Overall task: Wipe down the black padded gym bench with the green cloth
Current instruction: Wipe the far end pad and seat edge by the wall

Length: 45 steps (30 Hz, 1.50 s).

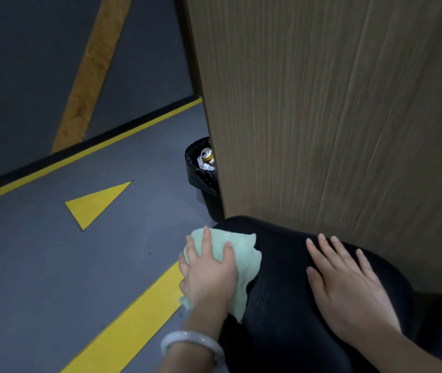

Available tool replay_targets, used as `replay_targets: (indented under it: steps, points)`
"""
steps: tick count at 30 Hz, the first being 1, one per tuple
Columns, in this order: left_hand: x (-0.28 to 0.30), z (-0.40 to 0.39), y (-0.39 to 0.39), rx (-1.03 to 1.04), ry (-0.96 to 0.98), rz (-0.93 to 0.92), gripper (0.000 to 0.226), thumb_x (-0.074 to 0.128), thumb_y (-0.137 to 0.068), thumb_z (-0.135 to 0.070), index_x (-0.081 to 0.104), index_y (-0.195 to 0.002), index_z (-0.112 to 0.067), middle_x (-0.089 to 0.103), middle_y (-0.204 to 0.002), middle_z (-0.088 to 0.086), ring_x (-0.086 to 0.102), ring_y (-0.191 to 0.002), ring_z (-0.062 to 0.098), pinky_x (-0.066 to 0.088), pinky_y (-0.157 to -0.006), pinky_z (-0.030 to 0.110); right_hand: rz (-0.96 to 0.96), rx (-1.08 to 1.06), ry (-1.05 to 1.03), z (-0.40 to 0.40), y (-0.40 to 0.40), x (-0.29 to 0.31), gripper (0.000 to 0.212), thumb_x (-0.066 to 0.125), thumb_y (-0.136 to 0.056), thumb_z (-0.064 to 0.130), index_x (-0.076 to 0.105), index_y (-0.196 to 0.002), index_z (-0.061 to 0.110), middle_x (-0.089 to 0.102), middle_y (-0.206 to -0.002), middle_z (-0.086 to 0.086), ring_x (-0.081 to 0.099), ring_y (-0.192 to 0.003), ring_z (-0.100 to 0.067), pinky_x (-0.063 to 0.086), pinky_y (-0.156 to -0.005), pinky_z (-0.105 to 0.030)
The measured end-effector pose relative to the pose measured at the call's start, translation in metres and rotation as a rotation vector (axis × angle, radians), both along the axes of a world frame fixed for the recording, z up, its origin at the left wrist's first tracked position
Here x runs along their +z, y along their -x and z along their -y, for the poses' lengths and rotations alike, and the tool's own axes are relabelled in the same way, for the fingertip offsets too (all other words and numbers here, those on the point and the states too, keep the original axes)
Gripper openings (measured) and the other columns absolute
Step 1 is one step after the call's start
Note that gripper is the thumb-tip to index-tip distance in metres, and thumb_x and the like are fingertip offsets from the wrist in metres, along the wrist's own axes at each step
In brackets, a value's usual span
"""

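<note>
Pressing green cloth (244, 262) on black bench (281, 292) edge, left hand (209, 275) flat, right hand (346, 286) flat alongside, no readable writing

wood panel (335, 117) crowds bench (281, 265), floor (53, 265) open

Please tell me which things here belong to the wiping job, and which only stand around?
Belong to the job:
green cloth
black bench
left hand
right hand

Only standing around:
bin
can in the bin
wooden panel
</note>
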<state>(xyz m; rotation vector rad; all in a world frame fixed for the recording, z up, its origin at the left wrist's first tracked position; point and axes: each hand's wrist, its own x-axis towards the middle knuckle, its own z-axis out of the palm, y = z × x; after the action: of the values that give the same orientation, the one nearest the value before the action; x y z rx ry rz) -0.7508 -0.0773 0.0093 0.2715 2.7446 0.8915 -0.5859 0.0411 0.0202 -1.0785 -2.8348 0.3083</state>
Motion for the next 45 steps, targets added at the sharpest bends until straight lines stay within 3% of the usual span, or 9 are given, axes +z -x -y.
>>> replay_targets:
  steps: [4,10,13,19,27,37,41,43,45]
  points:
    - [-0.004,0.016,-0.036,0.055,-0.174,0.040,0.057,0.034,-0.094,-0.057,0.011,-0.146,-0.054,-0.010,-0.158,-0.019,-0.001,-0.145,0.021,0.022,-0.110,0.045,0.007,-0.012,-0.011,0.002,0.001,0.003,0.076,-0.018,-0.079,0.053,-0.005,-0.150,0.032,-0.009,-0.156,0.015,-0.017,-0.143,-0.004,-0.011,-0.117,-0.033]
    - [-0.016,0.048,-0.128,0.016,-0.233,0.042,0.066,0.036,-0.088,-0.064,0.001,-0.143,-0.055,-0.016,-0.158,-0.010,0.022,-0.142,0.021,0.025,-0.110,0.035,0.030,-0.010,0.007,0.003,0.000,0.007,0.056,0.013,-0.100,0.041,0.004,-0.153,0.028,0.001,-0.161,0.007,-0.007,-0.147,-0.009,-0.006,-0.119,-0.037]
    - [-0.016,0.051,-0.152,0.025,-0.231,0.030,0.069,0.027,-0.076,-0.075,-0.004,-0.136,-0.062,-0.022,-0.153,-0.021,0.028,-0.139,0.016,0.032,-0.106,0.033,0.035,-0.006,0.005,0.000,0.001,0.004,0.056,0.014,-0.100,0.040,0.005,-0.154,0.027,0.002,-0.161,0.007,-0.006,-0.147,-0.009,-0.005,-0.119,-0.037]
    - [-0.014,0.038,-0.113,0.056,-0.264,0.086,0.065,0.031,-0.094,-0.058,0.002,-0.150,-0.045,-0.011,-0.159,-0.014,0.013,-0.144,0.017,0.028,-0.110,0.040,0.016,0.005,0.003,-0.001,0.003,0.001,0.056,0.012,-0.100,0.041,0.003,-0.153,0.028,0.000,-0.161,0.008,-0.008,-0.147,-0.009,-0.006,-0.119,-0.036]
    - [-0.002,0.009,-0.039,0.287,-0.230,0.114,0.060,0.024,-0.096,-0.058,-0.004,-0.148,-0.048,0.002,-0.160,0.002,0.045,-0.120,0.037,0.036,-0.094,0.043,0.045,-0.005,-0.005,-0.001,0.004,0.003,0.057,0.008,-0.098,0.043,-0.003,-0.152,0.030,-0.006,-0.160,0.010,-0.014,-0.145,-0.006,-0.008,-0.119,-0.035]
    - [-0.019,0.041,-0.133,0.013,-0.129,-0.016,0.068,0.025,-0.085,-0.069,-0.009,-0.143,-0.055,-0.021,-0.156,-0.011,0.035,-0.131,0.025,0.032,-0.099,0.030,0.055,-0.010,-0.016,0.001,0.002,0.004,0.055,0.011,-0.100,0.040,-0.001,-0.153,0.029,-0.002,-0.160,0.009,-0.009,-0.146,-0.008,-0.006,-0.119,-0.036]
    - [-0.031,0.047,-0.175,-0.021,-0.176,-0.248,0.082,0.032,-0.077,-0.073,0.040,-0.143,-0.024,0.035,-0.147,0.021,0.055,-0.097,0.022,0.045,-0.079,0.027,0.052,-0.013,-0.014,-0.002,0.005,0.003,0.055,0.012,-0.100,0.040,0.000,-0.153,0.029,-0.002,-0.161,0.009,-0.009,-0.146,-0.008,-0.006,-0.118,-0.036]
    - [-0.027,0.045,-0.186,0.048,-0.207,-0.240,0.080,0.023,-0.084,-0.076,0.042,-0.140,-0.023,0.047,-0.133,0.027,0.052,-0.090,0.020,0.043,-0.068,0.019,0.058,-0.012,-0.010,-0.002,0.004,0.003,0.055,0.012,-0.100,0.041,0.000,-0.153,0.030,-0.002,-0.161,0.009,-0.010,-0.146,-0.008,-0.006,-0.119,-0.036]
    - [-0.027,0.041,-0.186,0.124,-0.257,-0.213,0.079,0.030,-0.079,-0.077,0.031,-0.145,-0.035,0.048,-0.132,0.027,0.051,-0.093,0.021,0.044,-0.071,0.029,0.050,-0.018,-0.005,-0.001,0.004,0.004,0.055,0.012,-0.100,0.040,0.001,-0.153,0.030,-0.002,-0.161,0.009,-0.009,-0.146,-0.007,-0.006,-0.119,-0.036]
